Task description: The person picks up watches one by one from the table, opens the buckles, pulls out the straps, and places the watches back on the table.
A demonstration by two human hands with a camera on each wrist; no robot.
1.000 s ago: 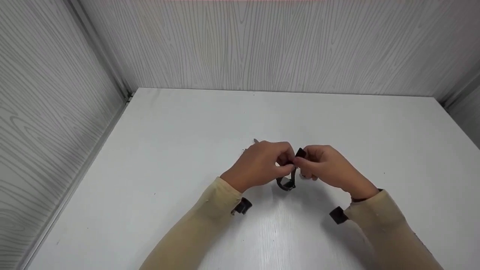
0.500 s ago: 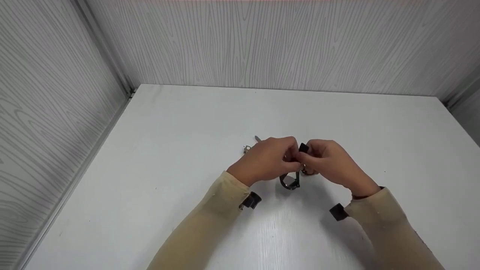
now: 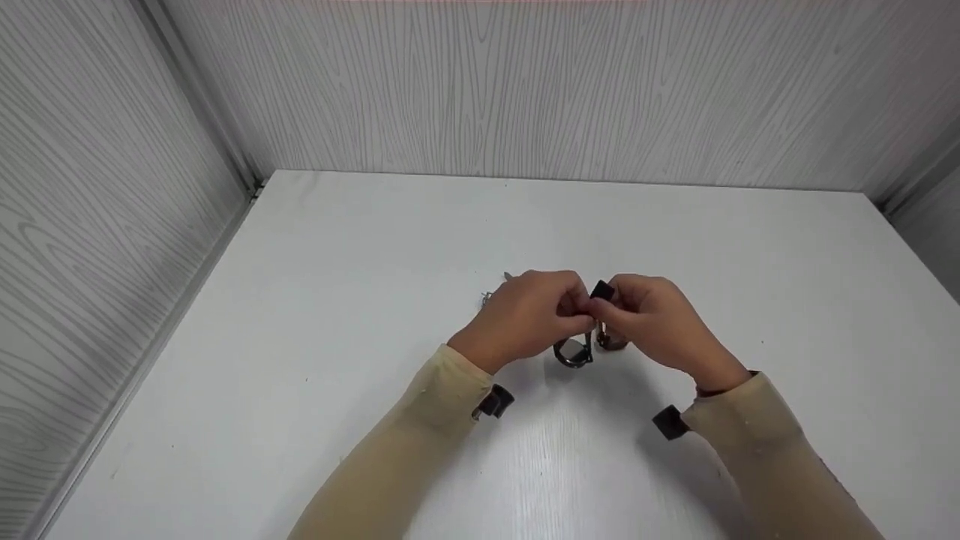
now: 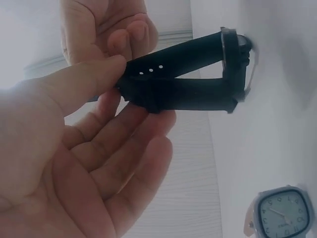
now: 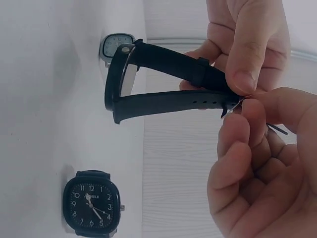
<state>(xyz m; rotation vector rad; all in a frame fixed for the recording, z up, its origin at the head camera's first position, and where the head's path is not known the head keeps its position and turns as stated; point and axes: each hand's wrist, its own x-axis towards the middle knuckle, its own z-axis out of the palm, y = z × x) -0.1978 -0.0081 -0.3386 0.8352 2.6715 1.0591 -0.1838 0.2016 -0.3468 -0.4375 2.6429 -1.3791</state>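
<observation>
Both hands hold one black wristwatch (image 3: 574, 363) above the table, its case hanging below the fingers. My left hand (image 3: 525, 319) pinches the strap (image 4: 195, 94) between thumb and fingers. From the right, my right hand (image 3: 660, 319) pinches at the buckle end, its thumb and forefinger meeting the left thumb. In the right wrist view, the two strap halves (image 5: 163, 103) come together at the fingers, forming a closed loop. A thin metal buckle part (image 5: 232, 108) shows there. Fingers hide how far the strap is fastened.
A black square-dial watch (image 5: 93, 204) and a pale-dial watch (image 5: 118, 45) lie on the white table (image 3: 375, 247). A pale square watch (image 4: 284, 214) also shows in the left wrist view. Wood-grain panels (image 3: 480, 90) stand behind and at the sides.
Both hands, still joined at the strap, have shifted slightly away from the body. More of a brownish item beneath the right hand and a small metal piece left of the left hand now shows.
</observation>
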